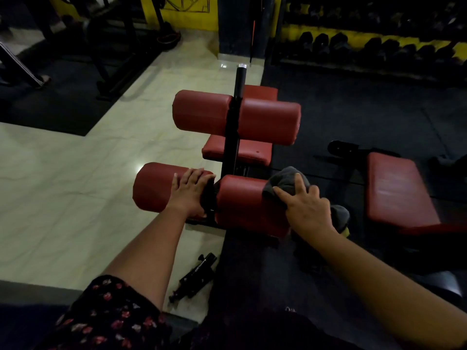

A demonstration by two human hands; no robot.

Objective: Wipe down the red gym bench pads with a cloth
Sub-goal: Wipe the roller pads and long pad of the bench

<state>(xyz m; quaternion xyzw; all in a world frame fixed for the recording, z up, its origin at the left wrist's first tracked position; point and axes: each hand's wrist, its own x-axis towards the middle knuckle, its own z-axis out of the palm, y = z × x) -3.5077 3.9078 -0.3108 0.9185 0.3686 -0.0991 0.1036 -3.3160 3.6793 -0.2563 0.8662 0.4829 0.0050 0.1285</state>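
Right hand (pixel 307 209) presses grey cloth (pixel 286 181) onto lower-right red roller pad (pixel 242 205) at centre frame; left hand (pixel 189 190) lies flat, fingers spread, on left roller pad (pixel 154 186).

Four red roller pads (pixel 269 121), one grey cloth (pixel 286 181), two hands (pixel 307 213)

Pale marbled floor tiles (pixel 75 173) fill the left side, meeting dark rubber matting (pixel 353 117) on the right. A small black metal fitting (pixel 195 275) lies on the tiles by the matting's edge. Along the far right, dark dumbbells (pixel 379 46) sit in a row on a rack against a yellow wall (pixel 192 16).
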